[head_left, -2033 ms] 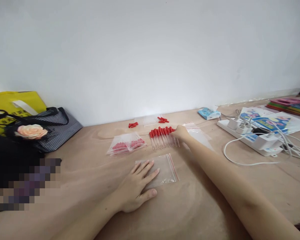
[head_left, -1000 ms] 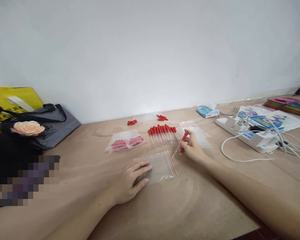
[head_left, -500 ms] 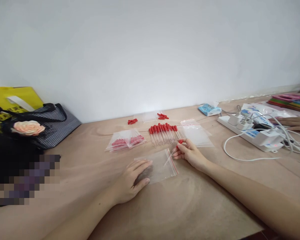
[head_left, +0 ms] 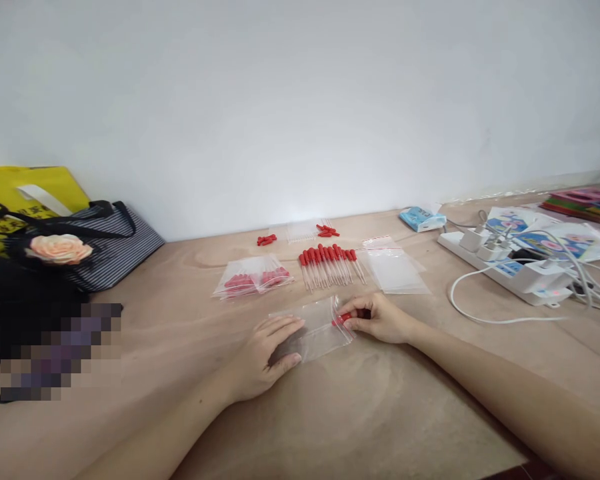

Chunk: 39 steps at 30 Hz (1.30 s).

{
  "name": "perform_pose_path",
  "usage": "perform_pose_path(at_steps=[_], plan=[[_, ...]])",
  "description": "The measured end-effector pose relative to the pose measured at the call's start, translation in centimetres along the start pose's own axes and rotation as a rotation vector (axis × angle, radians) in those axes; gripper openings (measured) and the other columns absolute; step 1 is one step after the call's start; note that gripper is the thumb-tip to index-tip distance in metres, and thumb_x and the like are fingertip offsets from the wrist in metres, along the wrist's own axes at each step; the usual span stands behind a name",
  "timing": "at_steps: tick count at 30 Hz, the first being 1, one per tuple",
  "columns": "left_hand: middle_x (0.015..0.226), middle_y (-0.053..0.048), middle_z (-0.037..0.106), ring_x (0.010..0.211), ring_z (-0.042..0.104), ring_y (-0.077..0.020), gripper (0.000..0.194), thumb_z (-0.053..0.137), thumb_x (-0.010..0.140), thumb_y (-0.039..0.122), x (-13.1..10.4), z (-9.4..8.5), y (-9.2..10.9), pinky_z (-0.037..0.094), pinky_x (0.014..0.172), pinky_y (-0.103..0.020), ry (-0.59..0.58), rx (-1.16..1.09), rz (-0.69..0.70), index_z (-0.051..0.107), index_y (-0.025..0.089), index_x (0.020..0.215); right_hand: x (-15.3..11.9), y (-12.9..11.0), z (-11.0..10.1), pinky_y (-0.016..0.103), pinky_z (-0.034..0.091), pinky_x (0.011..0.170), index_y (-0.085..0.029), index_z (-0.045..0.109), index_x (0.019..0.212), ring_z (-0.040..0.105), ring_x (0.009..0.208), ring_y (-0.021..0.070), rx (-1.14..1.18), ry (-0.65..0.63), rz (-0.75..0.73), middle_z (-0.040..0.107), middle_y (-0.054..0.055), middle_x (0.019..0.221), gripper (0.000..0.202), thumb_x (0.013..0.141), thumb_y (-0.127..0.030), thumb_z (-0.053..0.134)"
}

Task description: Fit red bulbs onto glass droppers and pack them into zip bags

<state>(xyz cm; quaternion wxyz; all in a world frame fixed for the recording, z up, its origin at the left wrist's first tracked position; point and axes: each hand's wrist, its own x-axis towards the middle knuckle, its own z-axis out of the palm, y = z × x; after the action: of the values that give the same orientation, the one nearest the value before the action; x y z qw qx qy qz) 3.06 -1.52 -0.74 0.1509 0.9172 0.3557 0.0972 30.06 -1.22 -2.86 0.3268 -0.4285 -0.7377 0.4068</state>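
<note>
My left hand (head_left: 267, 357) lies with its fingers stretched out on the left end of a clear zip bag (head_left: 315, 337), flat on the table. Between the thumb and fingers of my right hand (head_left: 377, 317) is the red bulb of a dropper (head_left: 342, 319), at the bag's red-lined mouth. Its thin clear tube points left into the bag. Just beyond lies a row of several droppers (head_left: 325, 263) with red bulbs and clear tubes. Filled zip bags (head_left: 245, 281) with red bulbs inside lie left of that row.
Zip bags (head_left: 397, 270) lie right of the row. Loose red bulbs (head_left: 266, 240) and more clear tubes (head_left: 303, 231) are near the wall. A white power strip (head_left: 510, 273) with cables and a blue packet (head_left: 423, 218) stand at right; a striped bag (head_left: 125, 247) at left.
My right hand has moved the dropper left and toward me, its tube now in the bag and its bulb at the mouth. My left hand stays put. Another person's hand has left the right edge.
</note>
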Motion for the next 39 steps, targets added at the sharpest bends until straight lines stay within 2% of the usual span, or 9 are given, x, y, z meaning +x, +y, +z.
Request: perform_pose_path(at_steps=[9, 13, 20, 22, 24, 26, 30, 34, 39], plan=[[0.131, -0.004, 0.043, 0.121, 0.038, -0.0217, 0.040, 0.042, 0.085, 0.038, 0.2, -0.1, 0.1, 0.028, 0.102, -0.044, 0.001, -0.009, 0.033, 0.044, 0.025, 0.123, 0.5, 0.0, 0.0, 0.020, 0.034, 0.049, -0.015, 0.064, 0.082, 0.043, 0.052, 0.0080, 0.071, -0.036, 0.044, 0.053, -0.002, 0.061, 0.030, 0.071, -0.043, 0.058], [0.131, -0.004, 0.044, 0.121, 0.037, -0.0221, 0.040, 0.042, 0.085, 0.037, 0.3, -0.1, 0.3, 0.027, 0.102, -0.045, 0.001, -0.013, 0.023, 0.045, 0.025, 0.123, 0.8, -0.1, 0.4, 0.020, 0.037, 0.053, -0.015, 0.067, 0.075, 0.048, 0.057, 0.0094, -0.013, -0.098, -0.054, 0.058, 0.001, 0.063, 0.031, 0.076, -0.043, 0.052], [0.132, -0.004, 0.043, 0.121, 0.037, -0.0221, 0.039, 0.042, 0.085, 0.037, 0.2, -0.1, 0.3, 0.027, 0.102, -0.045, 0.000, -0.013, 0.026, 0.045, 0.025, 0.122, 0.9, -0.9, 1.0, 0.025, 0.038, 0.070, -0.021, 0.069, 0.082, 0.054, 0.074, 0.0136, -0.311, -0.046, -0.115, 0.064, 0.003, 0.079, 0.023, 0.081, -0.030, 0.048], [0.132, -0.005, 0.043, 0.121, 0.037, -0.0222, 0.039, 0.042, 0.085, 0.037, 0.2, -0.1, 0.3, 0.027, 0.102, -0.045, -0.006, -0.009, 0.028, 0.045, 0.025, 0.122, 0.8, -0.9, 1.1, 0.024, 0.038, 0.068, -0.021, 0.067, 0.084, 0.054, 0.072, 0.0133, -0.304, -0.030, -0.106, 0.064, 0.003, 0.077, 0.022, 0.081, -0.028, 0.047], [0.132, -0.005, 0.042, 0.121, 0.037, -0.0220, 0.039, 0.041, 0.086, 0.036, 0.2, -0.1, 0.3, 0.028, 0.102, -0.045, -0.012, -0.015, 0.033, 0.045, 0.024, 0.123, 0.9, -0.7, 0.8, 0.022, 0.038, 0.061, -0.018, 0.065, 0.085, 0.052, 0.063, 0.0116, -0.256, 0.035, -0.064, 0.063, 0.002, 0.072, 0.022, 0.080, -0.029, 0.048], [0.132, -0.005, 0.042, 0.122, 0.035, -0.0214, 0.038, 0.040, 0.087, 0.034, 0.1, -0.1, 0.3, 0.030, 0.101, -0.043, 0.007, -0.032, 0.046, 0.044, 0.024, 0.123, 1.3, -0.3, 0.0, 0.021, 0.038, 0.056, -0.016, 0.063, 0.083, 0.051, 0.058, 0.0108, -0.258, 0.185, 0.007, 0.062, 0.002, 0.070, 0.020, 0.078, -0.028, 0.048], [0.124, -0.006, 0.048, 0.119, 0.037, -0.0209, 0.030, 0.039, 0.087, 0.029, -0.1, 0.0, 0.0, 0.035, 0.098, -0.039, 0.159, -0.055, 0.084, 0.051, 0.022, 0.114, 3.7, 0.6, -3.2, 0.021, 0.039, 0.063, -0.015, 0.060, 0.081, 0.055, 0.067, 0.0119, -0.510, 0.510, 0.257, 0.063, 0.003, 0.079, 0.014, 0.073, -0.021, 0.050], [0.105, -0.007, 0.056, 0.101, 0.051, -0.0184, 0.020, 0.043, 0.085, 0.024, -0.5, 0.0, -0.2, 0.043, 0.087, -0.034, 0.256, -0.073, 0.090, 0.057, 0.020, 0.098, 7.1, 1.6, -5.7, 0.023, 0.039, 0.066, -0.011, 0.058, 0.089, 0.057, 0.080, 0.0181, -0.614, 0.580, 0.467, 0.063, 0.011, 0.087, 0.022, 0.069, -0.018, 0.053], [0.098, -0.005, 0.059, 0.090, 0.055, -0.0161, 0.020, 0.043, 0.084, 0.022, -0.6, -0.2, -0.3, 0.045, 0.080, -0.031, 0.210, -0.129, 0.109, 0.056, 0.020, 0.099, 10.0, 2.6, -6.0, 0.023, 0.039, 0.056, -0.008, 0.060, 0.074, 0.059, 0.071, 0.0215, -0.595, 0.551, 0.603, 0.062, 0.014, 0.073, 0.016, 0.059, -0.012, 0.060]])
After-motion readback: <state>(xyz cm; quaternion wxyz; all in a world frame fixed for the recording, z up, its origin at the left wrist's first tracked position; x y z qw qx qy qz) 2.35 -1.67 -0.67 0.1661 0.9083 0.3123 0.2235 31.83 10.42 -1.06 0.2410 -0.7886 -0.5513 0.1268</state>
